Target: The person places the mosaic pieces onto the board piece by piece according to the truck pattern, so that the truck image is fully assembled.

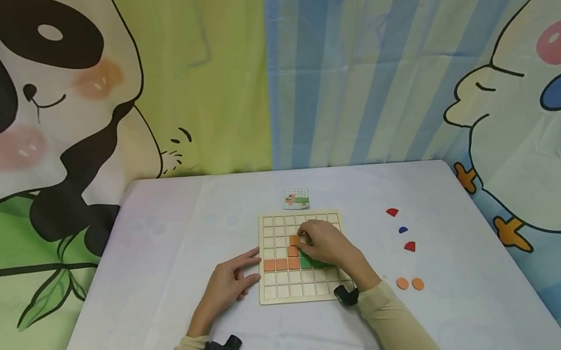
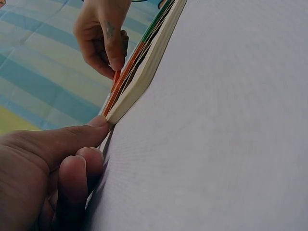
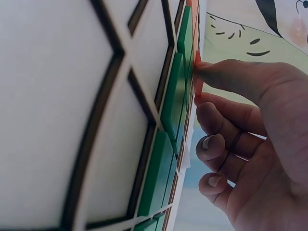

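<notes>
A wooden grid board (image 1: 281, 292) lies on the table, with a row of orange square tiles (image 1: 281, 264) and several green tiles (image 3: 174, 96) set in its cells. My right hand (image 1: 325, 243) is over the upper middle of the board, partly covering the green tiles. Its thumb and index finger pinch an orange square tile (image 3: 198, 79) at the grid; the other fingers are loosely bent. At the board's left edge, my left hand (image 1: 226, 282) rests with fingers extended. Its thumb (image 2: 98, 122) touches the rim in the left wrist view.
Behind the board lies a small picture card (image 1: 296, 198) with a grid pattern. To the right are red wedge pieces (image 1: 392, 212), a blue half-round piece (image 1: 403, 230) and two orange discs (image 1: 403, 283). Printed curtains (image 1: 350, 59) stand behind the white table (image 1: 186, 223).
</notes>
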A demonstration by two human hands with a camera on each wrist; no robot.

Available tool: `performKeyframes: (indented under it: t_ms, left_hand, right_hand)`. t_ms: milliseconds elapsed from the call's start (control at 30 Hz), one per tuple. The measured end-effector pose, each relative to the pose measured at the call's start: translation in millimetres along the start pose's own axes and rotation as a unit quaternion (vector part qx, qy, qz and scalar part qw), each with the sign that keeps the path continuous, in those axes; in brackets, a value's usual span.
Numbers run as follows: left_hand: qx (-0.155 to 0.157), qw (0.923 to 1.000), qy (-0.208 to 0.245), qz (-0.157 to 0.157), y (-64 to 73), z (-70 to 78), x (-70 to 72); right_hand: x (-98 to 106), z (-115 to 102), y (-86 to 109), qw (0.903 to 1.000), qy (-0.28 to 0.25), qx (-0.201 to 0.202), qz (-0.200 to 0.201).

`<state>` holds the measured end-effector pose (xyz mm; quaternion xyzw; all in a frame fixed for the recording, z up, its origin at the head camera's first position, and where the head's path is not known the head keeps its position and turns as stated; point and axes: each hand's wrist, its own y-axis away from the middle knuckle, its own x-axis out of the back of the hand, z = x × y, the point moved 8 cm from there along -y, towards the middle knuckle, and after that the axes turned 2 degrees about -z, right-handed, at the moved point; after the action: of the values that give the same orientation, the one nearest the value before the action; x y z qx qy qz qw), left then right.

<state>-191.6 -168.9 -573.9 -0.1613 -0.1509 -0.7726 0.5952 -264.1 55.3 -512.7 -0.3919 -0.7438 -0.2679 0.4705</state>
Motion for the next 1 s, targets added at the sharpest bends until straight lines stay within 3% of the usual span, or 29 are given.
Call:
performKeyframes:
  t_ms: [800, 1000]
  left_hand:
    - [0.001, 1.0000, -0.006, 0.001, -0.4, 1.1, 0.7]
    - [0.000, 1.0000, -0.003, 0.000, 0.3, 2.3, 0.3]
  right_hand:
    - [-3.0, 0.0, -5.5, 0.9999, 0.001, 0.014, 0.001]
    - [-1.2, 4.3, -3.6, 1.0000, -0.009, 0.001, -0.001]
